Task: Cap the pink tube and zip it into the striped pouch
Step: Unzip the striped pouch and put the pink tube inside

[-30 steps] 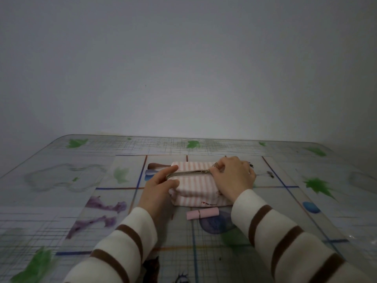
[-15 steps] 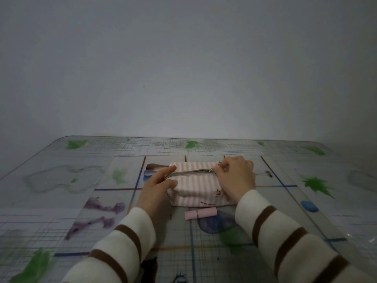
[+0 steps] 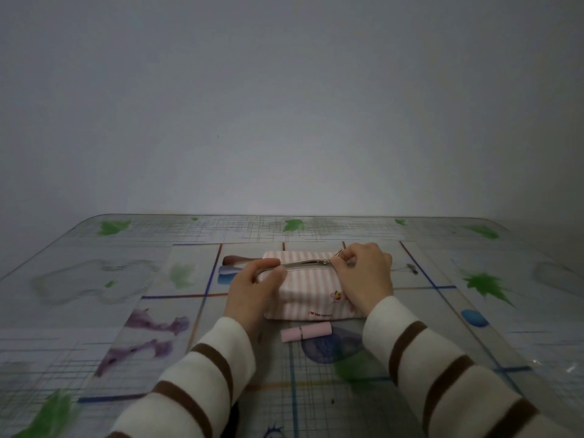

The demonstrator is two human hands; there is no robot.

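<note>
A pink-and-white striped pouch (image 3: 311,294) lies on the table in front of me, its metal zipper running along the top. My left hand (image 3: 252,289) grips the pouch's left end at the start of the zipper. My right hand (image 3: 363,276) pinches the zipper pull (image 3: 328,261) near the right end of the pouch. The pink tube (image 3: 306,331) lies on the table just in front of the pouch, between my wrists, with its cap on. Neither hand touches the tube.
The table (image 3: 94,311) has a glossy cover printed with green leaves, purple smears and blue lines. A blue oval print (image 3: 474,318) lies to the right. A plain grey wall stands behind the table's far edge.
My right hand has moved to the right along the top of the pouch with the zipper pull. The left hand has held its grip on the left end. The tube has stayed put.
</note>
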